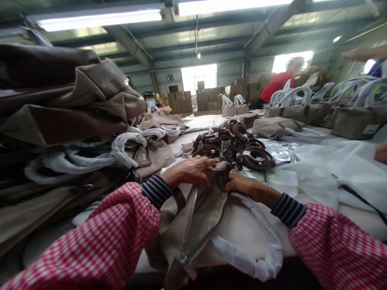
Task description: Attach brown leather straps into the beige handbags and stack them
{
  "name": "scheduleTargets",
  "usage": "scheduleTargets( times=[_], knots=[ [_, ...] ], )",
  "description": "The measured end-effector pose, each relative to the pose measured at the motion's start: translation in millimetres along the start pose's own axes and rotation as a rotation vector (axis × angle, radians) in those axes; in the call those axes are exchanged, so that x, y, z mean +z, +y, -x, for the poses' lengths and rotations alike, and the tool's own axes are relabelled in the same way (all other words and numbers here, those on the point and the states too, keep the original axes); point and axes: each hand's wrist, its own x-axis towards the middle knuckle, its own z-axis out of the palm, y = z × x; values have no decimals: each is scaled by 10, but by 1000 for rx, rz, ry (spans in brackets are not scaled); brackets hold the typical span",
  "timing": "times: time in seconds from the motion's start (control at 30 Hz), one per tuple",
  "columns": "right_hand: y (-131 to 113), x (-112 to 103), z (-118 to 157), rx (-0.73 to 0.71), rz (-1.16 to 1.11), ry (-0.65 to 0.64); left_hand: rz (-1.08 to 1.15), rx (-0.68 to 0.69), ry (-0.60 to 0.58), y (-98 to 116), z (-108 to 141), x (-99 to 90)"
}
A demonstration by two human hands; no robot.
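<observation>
My left hand [191, 170] and right hand [246, 186] each grasp the far end of the unzipped beige ribbed fabric bag [178, 223], which lies on the white table [238, 225], just before the coiled brown leather straps [234, 145].

Sleeves [121, 225]: pink-red and white checks, loose and puffy — gathered near the wrists
Cuffs [156, 190]: dark, thin pale stripes — close-fitting
Left hand [189, 171]: bare
Right hand [249, 187]: bare

Above the coiled straps [234, 145] is open air; the bag pile [69, 100] blocks the left side.
</observation>
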Motion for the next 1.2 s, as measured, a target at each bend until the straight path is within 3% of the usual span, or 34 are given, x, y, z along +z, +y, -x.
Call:
scheduleTargets(
  times=[0.1,0.17,0.27,0.37,0.47,0.53,0.67,0.77,0.83,0.93,1.0,1.1,1.2],
  knots=[
    [29,33,47,-42,-8,17,38,-127,-65,-28,-20,189],
    [34,66,54,-81,-46,26,50,-157,-51,1,63,183],
    [3,124,-39,-101,-87,-34,32,-197,-8,103,262,-44],
    [-71,201,-236,-106,-48,-160,-177,-176,77,230,432,-341],
    [-139,281,-396,-137,31,-257,-432,-116,147,286,513,-399],
    [-150,293,-426,-170,103,-279,-466,-82,143,248,541,-248],
    [-94,195,-339,-222,272,-229,-378,72,191,19,631,240],
    [-71,165,-230,-203,431,-143,-342,206,283,-188,722,468],
    [-95,230,-146,-209,576,-3,-323,198,272,-295,756,517],
    [-151,422,-8,-383,975,317,-219,58,190,-377,743,529],
    [-161,557,68,-613,1212,414,-139,-25,169,-393,714,543],
    [-103,697,127,-930,1295,293,-159,-23,234,-385,698,565],
    [-10,762,157,-982,1275,189,-331,94,353,-319,738,509]
  ],
)
